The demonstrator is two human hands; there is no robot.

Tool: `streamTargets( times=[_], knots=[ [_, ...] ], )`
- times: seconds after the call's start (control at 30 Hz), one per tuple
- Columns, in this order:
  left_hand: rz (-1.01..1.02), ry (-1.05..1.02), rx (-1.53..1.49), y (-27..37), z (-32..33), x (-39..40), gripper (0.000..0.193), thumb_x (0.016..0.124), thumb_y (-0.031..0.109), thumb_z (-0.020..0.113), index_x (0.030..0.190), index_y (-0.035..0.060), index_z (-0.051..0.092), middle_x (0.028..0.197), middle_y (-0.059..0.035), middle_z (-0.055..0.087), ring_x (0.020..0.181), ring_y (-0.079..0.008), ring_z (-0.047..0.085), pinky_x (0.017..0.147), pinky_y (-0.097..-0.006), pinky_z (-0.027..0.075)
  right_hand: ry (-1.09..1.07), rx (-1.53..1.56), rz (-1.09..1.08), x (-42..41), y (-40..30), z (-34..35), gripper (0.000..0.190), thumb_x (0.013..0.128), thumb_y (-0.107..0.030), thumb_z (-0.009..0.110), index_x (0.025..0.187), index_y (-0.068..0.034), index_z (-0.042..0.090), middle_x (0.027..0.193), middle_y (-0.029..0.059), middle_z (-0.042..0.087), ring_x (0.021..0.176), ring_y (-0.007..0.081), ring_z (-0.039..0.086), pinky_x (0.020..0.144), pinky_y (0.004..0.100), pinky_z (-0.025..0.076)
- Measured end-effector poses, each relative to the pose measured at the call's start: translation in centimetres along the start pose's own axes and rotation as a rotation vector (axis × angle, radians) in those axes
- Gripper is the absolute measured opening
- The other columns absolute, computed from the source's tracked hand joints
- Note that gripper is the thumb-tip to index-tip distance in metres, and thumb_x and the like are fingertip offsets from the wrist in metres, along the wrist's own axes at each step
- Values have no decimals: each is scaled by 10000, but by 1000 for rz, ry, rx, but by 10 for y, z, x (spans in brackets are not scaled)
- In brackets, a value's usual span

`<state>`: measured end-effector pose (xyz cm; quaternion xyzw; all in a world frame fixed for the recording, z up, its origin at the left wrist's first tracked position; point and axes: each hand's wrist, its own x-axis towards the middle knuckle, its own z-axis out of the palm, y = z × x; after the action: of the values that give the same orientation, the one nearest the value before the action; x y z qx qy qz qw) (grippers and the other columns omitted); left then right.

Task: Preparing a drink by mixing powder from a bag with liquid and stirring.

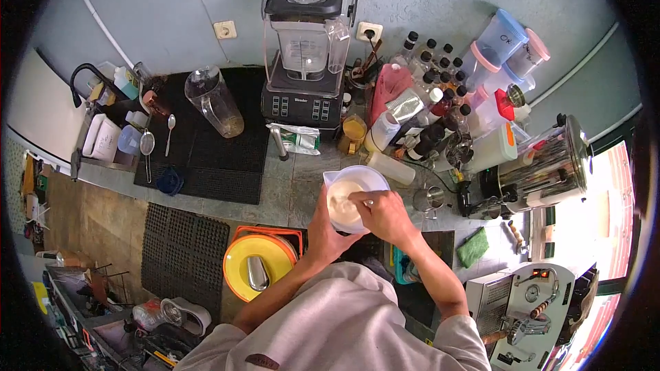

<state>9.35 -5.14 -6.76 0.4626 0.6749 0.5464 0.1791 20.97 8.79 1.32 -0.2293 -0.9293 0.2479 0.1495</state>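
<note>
A white plastic measuring jug (374, 175) with a pouring lip is held in front of my body, close to the counter's front edge. Inside it is a pale cream-coloured mixture (340, 198). My left hand (327, 229) wraps the jug's near left side and supports it from below. Over the rim, my right hand (389, 216) grips a metal utensil, probably a spoon (368, 202), whose shiny end shows by the fingers. Its lower part is hidden by the hand and the mixture.
A blender (304, 62) stands against the wall. Several bottles (438, 77) and lidded tubs (500, 36) crowd the right. A clear pitcher (214, 100) lies on the black mat (227, 165). Below the counter is a yellow-lidded bin (278, 263) with a metal cup (256, 273) on it.
</note>
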Motion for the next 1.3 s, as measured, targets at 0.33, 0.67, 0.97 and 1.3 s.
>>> streamTargets(
  times=[0.33, 0.67, 0.97, 1.3],
  knots=[
    [-6, 31, -11, 3, 0, 3, 1335, 684, 343, 1021, 1635, -85, 186, 1533, -327, 486, 1389, -452, 557, 1143, -514, 473, -50, 80, 67, -3, -10, -5, 185, 968, -170, 678, 992, -53, 819, 839, 220, 755, 766, 418, 741, 694, 482, 598],
    [54, 45, 32, -2, -2, 8, 1352, 666, 288, 1020, 1653, -62, 164, 1514, -343, 503, 1359, -452, 593, 1124, -481, 510, 283, 136, 250, -7, -16, -63, 112, 943, -44, 716, 964, 27, 800, 872, 176, 788, 627, 236, 724, 579, 344, 541],
    [25, 16, 32, 0, -3, 9, 1351, 684, 322, 1023, 1642, -85, 162, 1541, -331, 468, 1402, -422, 554, 1173, -480, 454, 281, 102, 288, -4, -9, -54, 124, 930, -68, 712, 937, 20, 800, 879, 180, 780, 624, 316, 742, 592, 380, 557],
    [42, 23, 43, 1, -7, 16, 1366, 669, 309, 1028, 1651, -68, 157, 1526, -348, 485, 1374, -471, 572, 1121, -502, 505, 84, 120, 259, 10, 11, -15, 175, 927, -154, 759, 1001, -7, 821, 852, 215, 773, 688, 346, 752, 679, 420, 586]
  ],
)
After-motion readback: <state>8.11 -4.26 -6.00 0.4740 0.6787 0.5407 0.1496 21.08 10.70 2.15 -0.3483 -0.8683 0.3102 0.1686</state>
